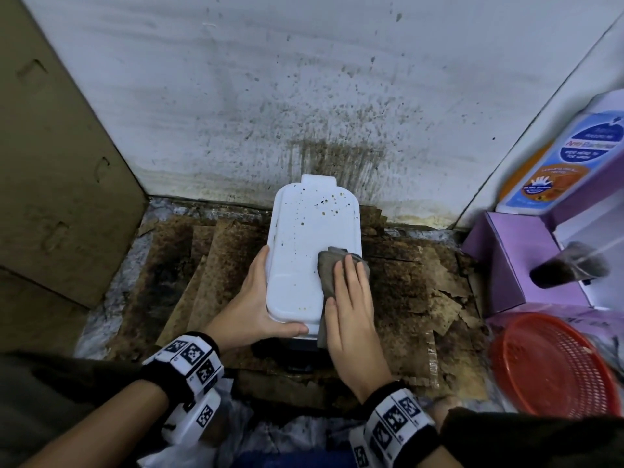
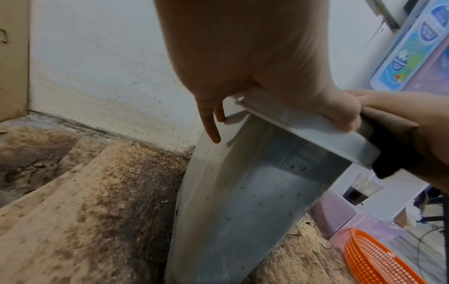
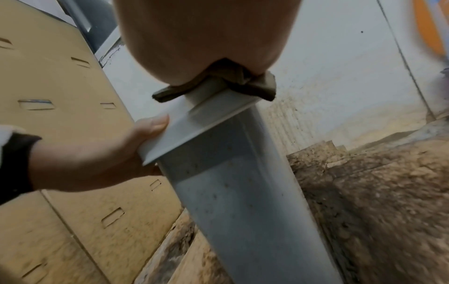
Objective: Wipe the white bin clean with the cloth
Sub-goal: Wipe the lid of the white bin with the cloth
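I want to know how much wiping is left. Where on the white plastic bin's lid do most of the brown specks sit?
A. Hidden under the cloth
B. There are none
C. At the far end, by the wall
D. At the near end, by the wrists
C: in the head view the brown specks cluster at the far end of the white plastic bin, beyond the grey cloth under the right hand.

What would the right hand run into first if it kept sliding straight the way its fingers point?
The right hand, flat on the cloth, would likely cross the bin lid's brown specks, then reach the stained wall.
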`<action>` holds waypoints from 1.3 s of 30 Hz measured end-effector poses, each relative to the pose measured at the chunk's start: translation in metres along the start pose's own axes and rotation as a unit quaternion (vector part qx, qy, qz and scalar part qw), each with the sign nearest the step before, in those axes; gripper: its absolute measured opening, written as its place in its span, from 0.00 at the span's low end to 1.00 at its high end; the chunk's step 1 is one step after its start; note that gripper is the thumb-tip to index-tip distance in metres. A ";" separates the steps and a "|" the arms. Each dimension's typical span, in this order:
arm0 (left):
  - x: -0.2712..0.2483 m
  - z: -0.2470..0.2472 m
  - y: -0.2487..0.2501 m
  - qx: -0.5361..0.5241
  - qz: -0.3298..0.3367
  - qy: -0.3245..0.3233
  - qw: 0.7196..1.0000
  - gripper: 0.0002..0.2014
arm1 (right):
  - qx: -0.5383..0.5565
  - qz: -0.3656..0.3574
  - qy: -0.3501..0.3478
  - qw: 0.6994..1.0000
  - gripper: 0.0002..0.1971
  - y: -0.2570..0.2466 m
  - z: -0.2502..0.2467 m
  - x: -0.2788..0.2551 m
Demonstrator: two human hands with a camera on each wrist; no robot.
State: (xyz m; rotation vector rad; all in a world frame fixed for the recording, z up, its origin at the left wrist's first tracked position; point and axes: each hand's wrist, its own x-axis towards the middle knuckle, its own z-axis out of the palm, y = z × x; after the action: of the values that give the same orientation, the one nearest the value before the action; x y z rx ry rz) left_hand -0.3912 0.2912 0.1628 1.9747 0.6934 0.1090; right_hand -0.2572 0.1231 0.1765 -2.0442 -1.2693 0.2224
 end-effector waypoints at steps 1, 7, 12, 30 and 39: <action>-0.001 -0.001 0.000 0.000 -0.002 0.001 1.000 0.78 | -0.005 -0.004 -0.016 1.000 0.28 0.003 -0.001 0.006; 0.002 0.000 0.003 -0.011 0.000 0.000 1.000 0.78 | 0.004 -0.016 -0.110 0.994 0.28 0.029 -0.023 0.060; 0.001 0.000 0.003 -0.013 0.008 0.004 1.000 0.77 | 0.033 -0.005 -0.130 0.991 0.29 0.038 -0.026 0.081; 0.001 0.003 -0.003 -0.023 0.016 0.017 0.999 0.77 | 0.105 0.069 0.137 0.983 0.28 -0.007 0.024 -0.031; 0.002 0.003 -0.002 -0.017 0.023 0.019 0.999 0.76 | 0.146 0.075 0.108 0.980 0.27 0.003 0.015 -0.019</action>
State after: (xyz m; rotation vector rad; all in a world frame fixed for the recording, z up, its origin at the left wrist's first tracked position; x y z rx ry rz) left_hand -0.3892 0.2902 0.1595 1.9602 0.6663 0.1869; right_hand -0.2720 0.1140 0.1599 -1.8538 -0.8941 0.2341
